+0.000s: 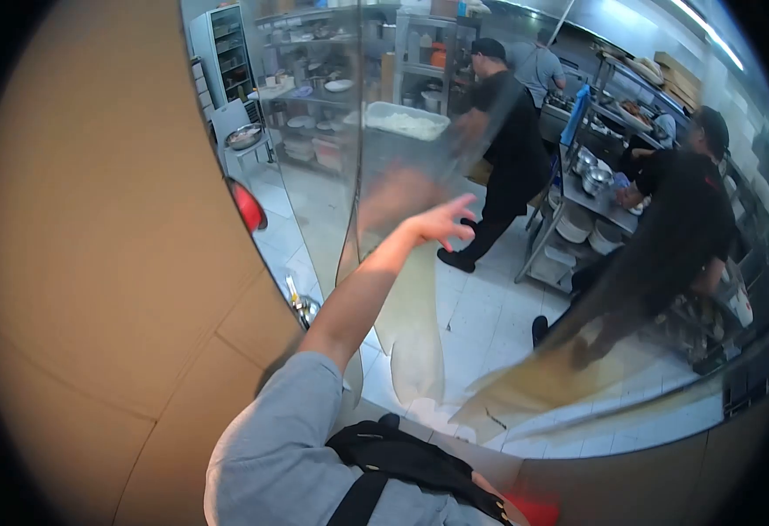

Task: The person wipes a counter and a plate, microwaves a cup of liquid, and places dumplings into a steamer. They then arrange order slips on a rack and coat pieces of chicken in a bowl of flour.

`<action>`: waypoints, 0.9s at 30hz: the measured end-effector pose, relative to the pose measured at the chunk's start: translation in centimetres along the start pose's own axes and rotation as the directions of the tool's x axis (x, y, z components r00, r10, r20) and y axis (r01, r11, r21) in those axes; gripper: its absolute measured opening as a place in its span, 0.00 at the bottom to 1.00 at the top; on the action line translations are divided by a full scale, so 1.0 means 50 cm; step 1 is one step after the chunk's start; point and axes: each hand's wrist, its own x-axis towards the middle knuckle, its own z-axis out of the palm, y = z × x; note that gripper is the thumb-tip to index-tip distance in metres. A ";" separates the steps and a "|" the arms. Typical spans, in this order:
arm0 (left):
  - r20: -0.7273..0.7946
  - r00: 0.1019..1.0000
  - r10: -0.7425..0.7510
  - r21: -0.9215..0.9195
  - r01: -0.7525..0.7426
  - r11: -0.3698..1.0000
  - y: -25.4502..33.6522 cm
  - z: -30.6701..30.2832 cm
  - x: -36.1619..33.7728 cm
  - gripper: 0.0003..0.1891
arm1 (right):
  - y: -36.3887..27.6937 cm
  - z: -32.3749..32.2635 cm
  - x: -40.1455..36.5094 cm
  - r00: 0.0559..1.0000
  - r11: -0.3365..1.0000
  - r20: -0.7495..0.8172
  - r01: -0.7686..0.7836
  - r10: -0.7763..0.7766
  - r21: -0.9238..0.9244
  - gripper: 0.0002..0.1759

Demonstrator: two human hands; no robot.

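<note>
Loosely spread and empty, the left hand [444,226] reaches beside near strips [411,337], which, hanging loose, could swing back.

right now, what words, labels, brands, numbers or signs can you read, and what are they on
No text can be read.
Red mark on the black shirt: too small to tell if lettering.
Orange container at the back: any label too small.
Clear curtain strips: none visible.
</note>
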 end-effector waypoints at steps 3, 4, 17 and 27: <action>-0.140 0.987 0.074 -0.425 -0.128 0.896 0.005 -0.196 0.030 0.46 | -0.120 0.044 0.068 0.999 0.999 0.025 0.024 -0.022 -0.044 0.24; -0.149 0.980 0.132 -0.532 -0.192 0.825 0.024 -0.248 0.035 0.45 | -0.163 0.056 0.090 0.999 0.998 0.030 0.038 -0.036 -0.051 0.23; -0.562 0.777 0.283 -0.014 -0.352 0.936 0.218 -0.709 0.016 0.35 | -0.709 0.197 0.566 0.971 0.959 0.202 0.170 -0.124 -0.228 0.22; -0.713 0.698 0.067 0.307 0.225 0.925 0.109 -0.823 0.013 0.30 | -1.078 0.392 0.997 0.952 0.822 0.302 0.132 0.050 -0.554 0.20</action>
